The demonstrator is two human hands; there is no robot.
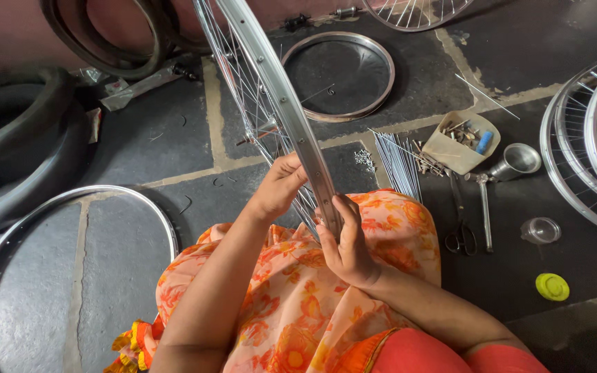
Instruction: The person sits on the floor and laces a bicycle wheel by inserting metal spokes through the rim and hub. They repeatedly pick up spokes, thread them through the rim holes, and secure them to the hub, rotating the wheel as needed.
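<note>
Silver metal is gripped at the centre of the view: a spoked wheel rim [291, 117] is stood on edge over a lap covered in orange floral cloth [291, 304]. The right hand [345, 242] is closed around the rim's lower edge, fingers curled over the metal and thumb pressed along it. The left hand [279, 185] is set against the rim's other side, its fingers bent in among the spokes; what is pinched there cannot be told. Right of the rim, a bundle of loose spokes [399, 162], a small box of parts [463, 141], a metal cup [517, 161] and scissors [461, 231] are laid on the dark stone floor [153, 138]. Left of the rim, a bare rim [50, 235] and black tyres [15, 145] are seen.
</note>
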